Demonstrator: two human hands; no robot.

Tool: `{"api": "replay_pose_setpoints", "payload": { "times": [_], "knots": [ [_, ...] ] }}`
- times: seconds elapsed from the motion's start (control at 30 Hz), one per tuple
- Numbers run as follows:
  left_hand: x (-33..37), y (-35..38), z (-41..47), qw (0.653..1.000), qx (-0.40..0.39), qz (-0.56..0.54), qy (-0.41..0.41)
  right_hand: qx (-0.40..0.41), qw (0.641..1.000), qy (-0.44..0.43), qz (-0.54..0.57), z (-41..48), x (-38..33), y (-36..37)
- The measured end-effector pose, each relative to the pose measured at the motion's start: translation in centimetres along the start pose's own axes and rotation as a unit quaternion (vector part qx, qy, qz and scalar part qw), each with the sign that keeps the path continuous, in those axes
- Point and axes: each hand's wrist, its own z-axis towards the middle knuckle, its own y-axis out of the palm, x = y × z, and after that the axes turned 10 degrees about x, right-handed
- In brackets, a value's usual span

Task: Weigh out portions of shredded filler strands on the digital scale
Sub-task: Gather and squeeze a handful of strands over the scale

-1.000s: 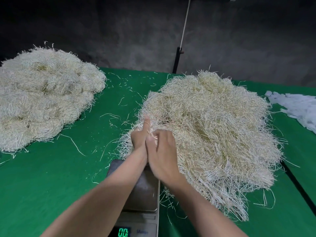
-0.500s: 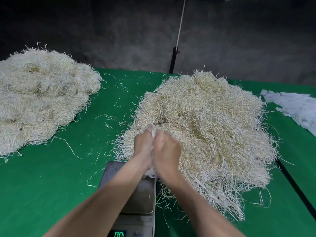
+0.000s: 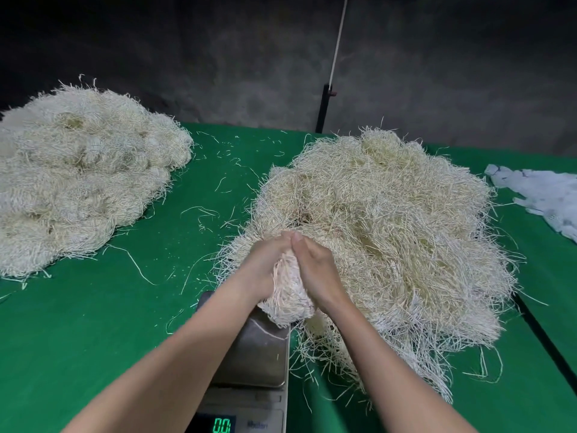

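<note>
Freshly pulled free of straw-coloured strand heap beyond fingertips: pale shredded wad gripped between curled fingers of left hand and right hand, ready for unloaded steel digital scale beneath.

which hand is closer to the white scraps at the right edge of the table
Right. The right hand holds the bundle of strands on the side facing the white scraps; the left hand holds its opposite side, farther from them.

Left grip and right grip clasp strand bundle over scale at 6 o'clock, reading 0.0. Big pile at 3 o'clock, second pile at 10 o'clock, green tabletop.
</note>
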Motion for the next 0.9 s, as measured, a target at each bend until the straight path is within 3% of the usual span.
{"api": "replay_pose_setpoints", "payload": {
  "times": [0.07, 0.1, 0.2, 0.27, 0.33, 0.43, 0.5, 0.67, 0.83, 0.9],
  "knots": [
    [0.7, -1.3, -0.2, 0.991, -0.042, -0.117, -0.038, 0.062, 0.998, 0.02, -0.006, 0.0, 1.0, -0.8],
    [0.8, -1.8, -0.2, 0.994, -0.023, -0.107, -0.005, 0.086, 0.995, 0.057, 0.011, 0.3, 1.5, -1.2],
    [-1.2, -2.7, -0.8, 0.976, 0.118, 0.118, 0.141, 0.163, 0.963, 0.192, 0.098, 0.9, 2.1, -1.5],
    [-2.8, -2.2, -1.7, 0.995, 0.043, 0.061, 0.072, 0.236, 0.949, 0.173, 0.116, 1.4, 1.9, -1.3],
    [-3.7, -1.1, -1.8, 1.0, -0.016, -0.016, -0.001, 0.265, 0.958, 0.083, 0.063, 1.2, 1.3, -1.1],
    [-2.3, 0.3, -0.4, 0.993, 0.09, -0.076, 0.01, 0.213, 0.959, -0.101, -0.155, -1.4, 0.9, 1.0],
    [-1.3, 0.6, 0.4, 0.98, 0.144, -0.136, 0.026, 0.166, 0.949, -0.161, -0.216, -3.2, 0.8, 3.0],
    [-4.7, 1.5, -0.9, 0.982, 0.141, 0.024, 0.121, 0.181, 0.98, -0.03, -0.082, -0.3, 0.6, -0.1],
    [-3.8, 0.3, 0.6, 0.968, 0.203, 0.003, 0.144, 0.19, 0.973, -0.084, -0.103, -3.4, 1.4, 3.4],
    [-4.5, 0.1, 0.2, 0.979, 0.169, 0.028, 0.11, 0.19, 0.975, -0.044, -0.106, -2.4, 1.6, 2.5]
  ]
}}
